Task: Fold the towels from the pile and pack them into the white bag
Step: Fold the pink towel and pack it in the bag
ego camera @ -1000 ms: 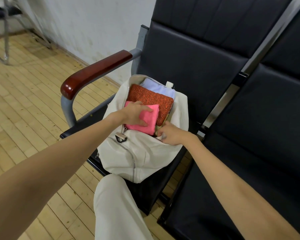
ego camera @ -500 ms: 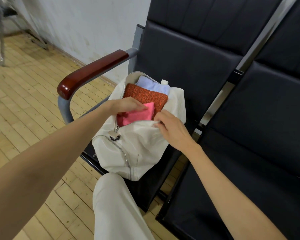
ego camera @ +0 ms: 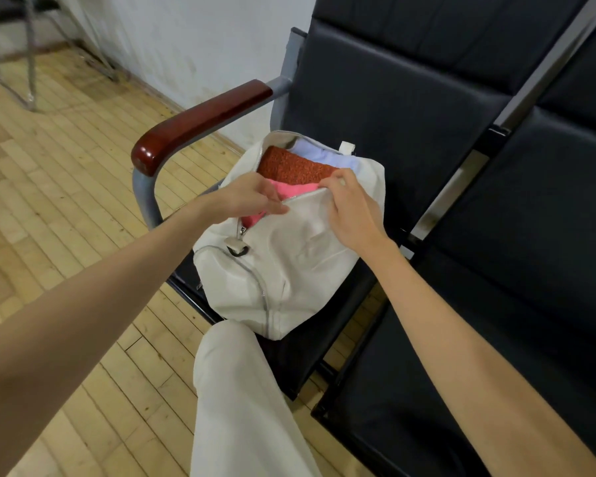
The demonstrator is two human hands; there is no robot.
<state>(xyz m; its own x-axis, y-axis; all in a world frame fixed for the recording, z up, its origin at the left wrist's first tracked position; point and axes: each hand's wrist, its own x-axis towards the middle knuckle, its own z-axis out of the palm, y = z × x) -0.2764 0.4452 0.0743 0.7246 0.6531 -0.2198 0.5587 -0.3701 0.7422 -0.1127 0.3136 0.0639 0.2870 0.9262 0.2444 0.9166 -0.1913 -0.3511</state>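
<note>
The white bag [ego camera: 289, 270] stands unzipped on a black chair seat. Inside it lie a folded light blue towel [ego camera: 324, 156] at the back, a rust-orange towel [ego camera: 289, 165] in front of it, and a pink towel [ego camera: 293, 191] nearest me, mostly sunk below the rim. My left hand [ego camera: 252, 197] rests on the pink towel at the opening, fingers stretched toward the zipper edge. My right hand [ego camera: 350, 208] grips the bag's front edge at the top and holds it up against the towels.
A dark red wooden armrest [ego camera: 200, 122] on a grey frame runs left of the bag. A second black seat [ego camera: 496, 339] adjoins on the right. My leg in pale trousers [ego camera: 241, 390] is just below the bag. Wooden floor lies left, with another chair's metal frame [ego camera: 28, 63] far left.
The pink towel has sunk deeper into the bag. My right hand has pulled the front edge up over it, and my left hand has slid from the towel's top toward the opening's rim.
</note>
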